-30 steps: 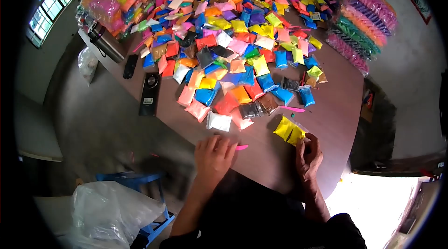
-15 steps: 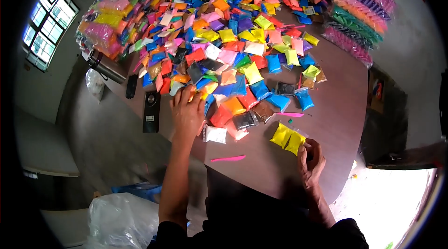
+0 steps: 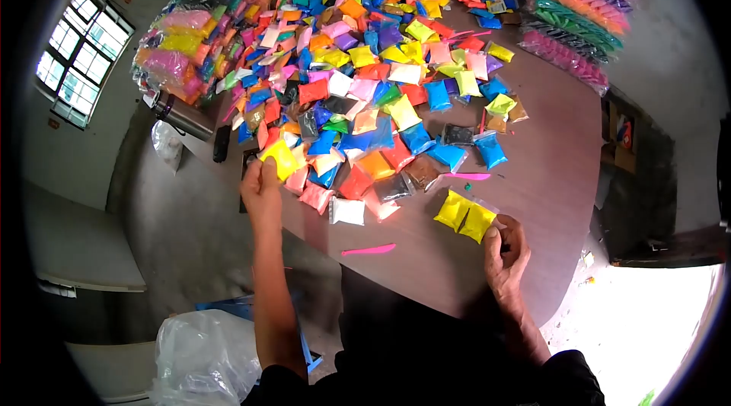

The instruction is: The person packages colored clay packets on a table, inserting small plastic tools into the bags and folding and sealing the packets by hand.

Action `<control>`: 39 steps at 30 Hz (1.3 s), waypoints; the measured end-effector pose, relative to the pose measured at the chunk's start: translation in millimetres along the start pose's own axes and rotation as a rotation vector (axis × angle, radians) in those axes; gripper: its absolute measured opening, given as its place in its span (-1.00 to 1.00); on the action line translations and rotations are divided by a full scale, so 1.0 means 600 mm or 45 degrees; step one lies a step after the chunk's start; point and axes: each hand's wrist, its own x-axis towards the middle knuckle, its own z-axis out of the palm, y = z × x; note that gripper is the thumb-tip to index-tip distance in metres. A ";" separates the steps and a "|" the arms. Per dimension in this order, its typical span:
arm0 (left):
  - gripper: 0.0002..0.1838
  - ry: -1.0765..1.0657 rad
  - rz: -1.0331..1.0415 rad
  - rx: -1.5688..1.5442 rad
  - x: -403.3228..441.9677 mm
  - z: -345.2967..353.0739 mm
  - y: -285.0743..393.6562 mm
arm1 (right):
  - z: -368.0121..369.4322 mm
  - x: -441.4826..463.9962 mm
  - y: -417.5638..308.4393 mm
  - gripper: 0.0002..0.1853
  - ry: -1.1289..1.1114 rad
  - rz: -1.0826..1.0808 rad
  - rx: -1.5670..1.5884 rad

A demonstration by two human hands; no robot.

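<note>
My left hand (image 3: 261, 187) pinches a small yellow packet (image 3: 281, 160) above the left edge of the pile. At the right, my right hand (image 3: 508, 252) has its thumb and fingers closed on the corner of a pair of yellow packets (image 3: 465, 215), which lie side by side just over the table (image 3: 426, 269). Between my hands are a white packet (image 3: 348, 211) and a pink plastic knife (image 3: 369, 249). Another pink knife (image 3: 467, 175) and a tiny green bit (image 3: 467, 186) lie beyond the yellow pair.
A wide heap of colourful packets (image 3: 373, 79) covers the far table. Bundles of bagged pink, orange and green pieces (image 3: 575, 22) stand at the back right. A steel flask (image 3: 183, 114) and a black object (image 3: 221, 143) sit at the left edge. A clear plastic bag (image 3: 205, 353) is below left.
My left hand has come out of the pile, moving left and toward me, with a yellow packet now in its fingers. My right hand still holds the yellow pair. The view has shifted slightly.
</note>
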 end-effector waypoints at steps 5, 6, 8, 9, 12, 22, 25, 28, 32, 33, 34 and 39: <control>-0.79 -0.175 -0.210 -0.328 -0.152 0.038 0.071 | -0.014 -0.011 -0.006 -0.75 0.009 -0.139 -0.091; -0.79 -0.274 -0.247 -0.279 -0.185 0.041 0.075 | -0.011 -0.015 -0.027 -0.75 -0.054 -0.200 -0.122; -0.78 -0.439 -0.295 -0.236 -0.249 0.056 0.092 | 0.009 -0.028 -0.039 -0.77 -0.171 -0.373 -0.119; -0.78 -0.501 -0.300 -0.248 -0.279 0.072 0.111 | 0.015 -0.024 -0.057 -0.78 -0.326 -0.366 -0.090; -0.78 -0.587 -0.373 -0.403 -0.353 0.112 0.139 | 0.051 -0.037 -0.069 -0.76 -0.585 -0.161 0.082; -0.80 -0.540 -0.465 -0.539 -0.389 0.102 0.138 | 0.098 -0.056 -0.017 -0.86 -0.781 -0.312 0.186; -0.79 -0.510 -0.484 -0.447 -0.401 0.110 0.111 | 0.093 -0.056 -0.010 -0.85 -0.779 -0.354 0.101; -0.76 -0.391 -0.284 -0.393 -0.410 0.121 0.107 | 0.091 -0.055 -0.015 -0.83 -0.822 -0.312 0.079; -0.76 -0.350 -0.288 -0.378 -0.414 0.132 0.117 | 0.098 -0.058 -0.006 -0.82 -0.769 -0.193 0.259; -0.77 -0.352 -0.296 -0.402 -0.412 0.135 0.123 | 0.096 -0.058 -0.008 -0.82 -0.745 -0.220 0.275; -0.77 -0.358 -0.296 -0.404 -0.411 0.136 0.131 | 0.095 -0.056 -0.008 -0.82 -0.719 -0.248 0.290; -0.76 -0.589 -0.284 -0.307 -0.410 0.122 0.127 | 0.093 -0.056 -0.003 -0.81 -0.656 -0.074 0.402</control>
